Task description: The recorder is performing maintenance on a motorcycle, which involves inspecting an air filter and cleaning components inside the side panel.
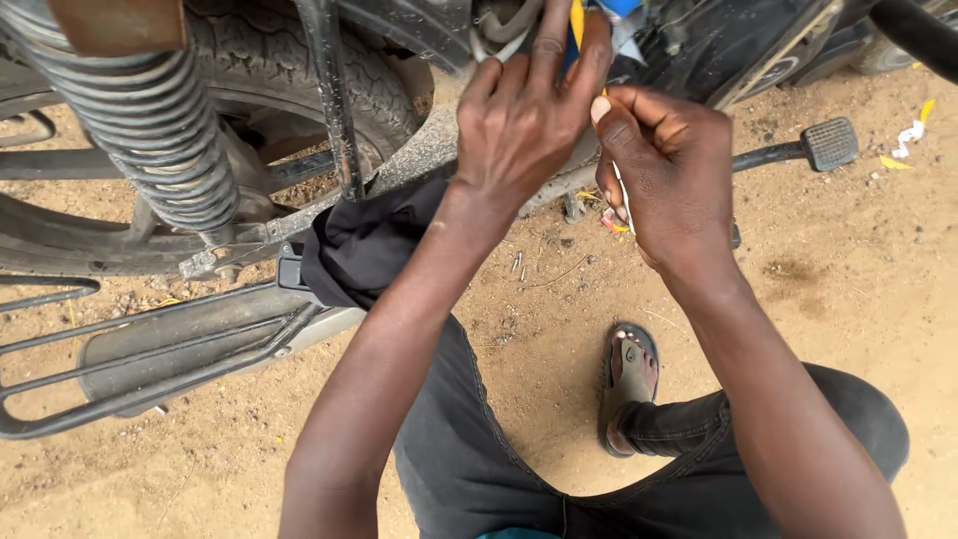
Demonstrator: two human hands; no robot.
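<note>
While the left hand (524,120) pinches a blue-and-yellow wrapper (599,15), cut off above, the right hand (669,180) curls shut around a half-hidden white-and-yellow strip (621,205).

You have one view only, from the camera on your head, looking steeply down and close over your forearms at the black, deep-treaded rubber motorcycle tyre (299,70); sandy ground (848,289) fills the frame below and right of that tyre.
</note>
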